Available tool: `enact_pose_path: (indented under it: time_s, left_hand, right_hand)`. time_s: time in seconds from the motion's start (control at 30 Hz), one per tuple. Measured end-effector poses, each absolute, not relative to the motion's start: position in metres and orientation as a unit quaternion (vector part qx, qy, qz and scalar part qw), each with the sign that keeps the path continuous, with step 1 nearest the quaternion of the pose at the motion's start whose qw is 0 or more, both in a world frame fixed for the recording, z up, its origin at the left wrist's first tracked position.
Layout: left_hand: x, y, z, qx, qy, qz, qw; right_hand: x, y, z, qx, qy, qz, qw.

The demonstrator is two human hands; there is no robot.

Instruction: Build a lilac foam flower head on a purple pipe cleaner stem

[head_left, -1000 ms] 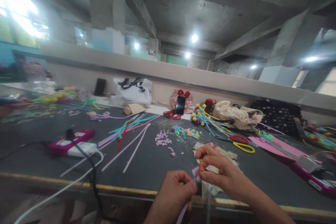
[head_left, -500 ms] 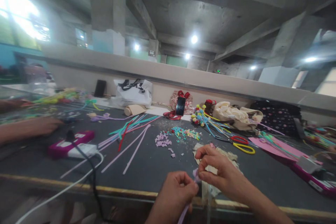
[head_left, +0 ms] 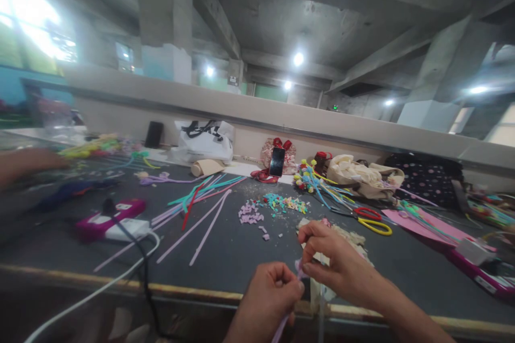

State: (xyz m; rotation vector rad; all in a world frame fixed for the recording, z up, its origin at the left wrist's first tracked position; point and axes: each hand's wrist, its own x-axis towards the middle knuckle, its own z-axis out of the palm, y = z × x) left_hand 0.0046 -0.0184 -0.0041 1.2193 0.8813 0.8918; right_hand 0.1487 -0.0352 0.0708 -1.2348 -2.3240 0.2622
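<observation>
Low in the middle of the view, my left hand [head_left: 269, 295] is closed in a pinch around a lilac strip [head_left: 280, 329], whose tail hangs below the fist. At the strip's upper end is a small bunched lilac piece [head_left: 299, 267]. My right hand [head_left: 338, 262] pinches that piece between thumb and finger, its other fingers curled above. Just beyond are small cut lilac pieces [head_left: 250, 214], with turquoise and pale yellow bits [head_left: 281, 203] beside them. Long lilac strips [head_left: 211, 228] lie to the left. Behind my right hand a crumpled beige cloth [head_left: 354, 238] is partly covered.
Scissors with red and yellow handles [head_left: 374, 221] lie right of the cloth. A phone [head_left: 277, 162] leans at the back. At left, a power strip [head_left: 110, 220] trails cables over the table edge [head_left: 181, 290]. A co-worker's arm [head_left: 30, 165] reaches in at far left.
My hands hold nearly the same pose, the right one shifting very slightly left. The co-worker's arm at far left has drawn back and away, uncovering a blurred dark blue object.
</observation>
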Motion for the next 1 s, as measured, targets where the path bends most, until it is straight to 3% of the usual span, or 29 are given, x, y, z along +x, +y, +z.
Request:
enact_pose_path:
  time_s: [0.43,0.83,1.0]
  left_hand:
    - [0.006,-0.018,-0.002,0.529,0.407,0.372,0.645]
    - [-0.003,-0.012,-0.009,0.498,0.376,0.392,0.676]
    - [-0.004,-0.013,-0.003,0.503,0.364,0.396,0.677]
  right_hand:
    - [0.144,-0.033,0.067,-0.478,-0.835,0.091,0.257]
    - [0.154,-0.031,0.069,-0.512,-0.746,0.164,0.393]
    - [0.15,-0.032,0.062,-0.518,-0.747,0.194,0.37]
